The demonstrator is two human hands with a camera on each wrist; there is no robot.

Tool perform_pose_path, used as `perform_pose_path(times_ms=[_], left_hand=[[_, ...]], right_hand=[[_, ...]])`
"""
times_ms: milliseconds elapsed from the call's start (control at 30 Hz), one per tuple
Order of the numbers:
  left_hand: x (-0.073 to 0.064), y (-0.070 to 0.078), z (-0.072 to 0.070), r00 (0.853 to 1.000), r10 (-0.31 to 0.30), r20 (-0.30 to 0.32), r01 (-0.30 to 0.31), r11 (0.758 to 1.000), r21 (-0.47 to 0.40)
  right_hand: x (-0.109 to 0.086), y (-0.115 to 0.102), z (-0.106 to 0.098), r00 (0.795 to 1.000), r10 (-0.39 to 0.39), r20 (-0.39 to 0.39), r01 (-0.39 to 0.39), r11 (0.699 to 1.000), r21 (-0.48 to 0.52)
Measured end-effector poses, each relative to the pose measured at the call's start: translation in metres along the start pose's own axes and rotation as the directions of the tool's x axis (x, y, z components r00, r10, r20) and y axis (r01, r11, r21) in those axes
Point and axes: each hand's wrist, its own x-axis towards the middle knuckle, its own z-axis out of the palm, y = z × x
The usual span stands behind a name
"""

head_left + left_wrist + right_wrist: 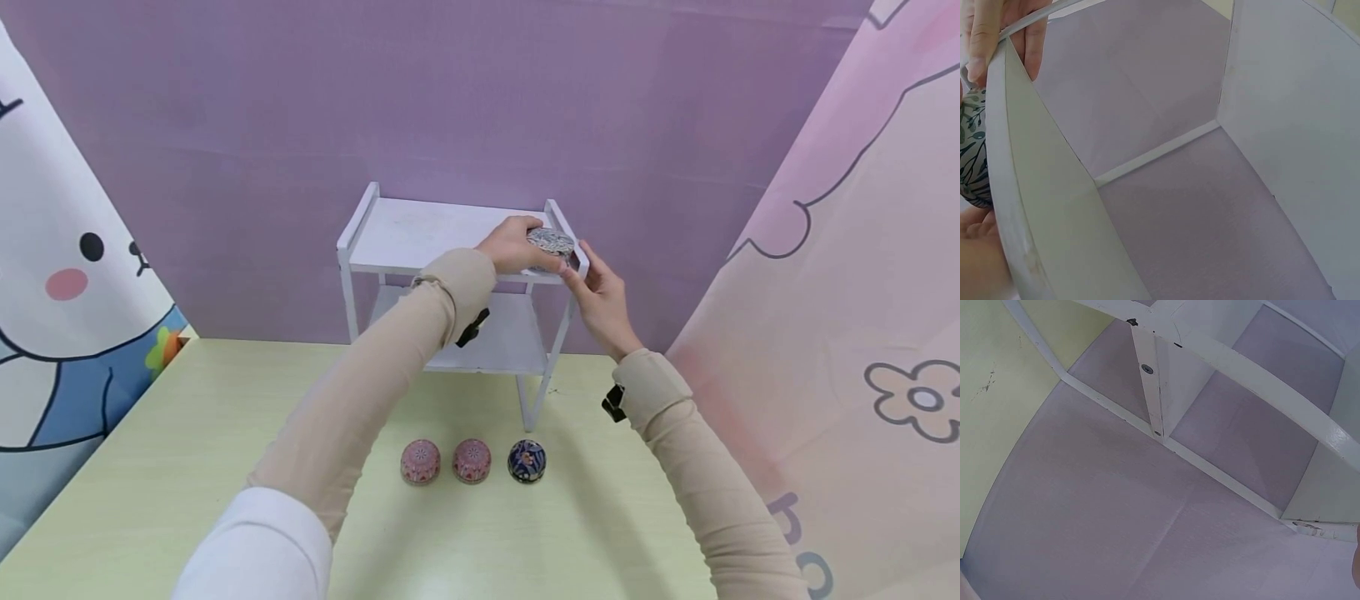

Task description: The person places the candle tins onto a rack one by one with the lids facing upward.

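Observation:
A round tin (pixel 551 242) with a dark leafy pattern on a pale ground is at the right end of the white rack's top shelf (pixel 435 225). My left hand (pixel 517 247) pinches the tin between thumb and fingers. The tin's side (pixel 974 150) shows in the left wrist view, just past the shelf edge. My right hand (pixel 603 300) grips the rack's right front corner, thumb in front and fingers around the outside of the end rail (pixel 567 233). In the right wrist view only a sliver of hand (pixel 1357 562) shows at the right edge.
On the pale green table (pixel 247 433), in front of the rack, a row holds a pink patterned tin (pixel 420 462), another pink tin (pixel 472 461) and a dark blue floral tin (pixel 527 461). The rack's lower shelf (pixel 502 333) lies beneath my left forearm. A purple backdrop (pixel 465 100) stands behind.

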Motion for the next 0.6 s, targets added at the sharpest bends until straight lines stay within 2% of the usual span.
perform_pose_path(times_ms=[167, 600], left_hand=[[0.0004, 0.0002, -0.0002, 1.0, -0.008, 0.011, 0.009, 1.0, -0.013], [-0.0027, -0.0014, -0.0075, 0.998, 0.019, 0.056, -0.014, 0.996, -0.091]], right_hand=[[0.0005, 0.0005, -0.0003, 1.0, 0.007, -0.004, -0.007, 1.0, -0.008], [0.002, 0.0028, 0.001, 1.0, -0.01, -0.009, 0.01, 1.0, -0.005]])
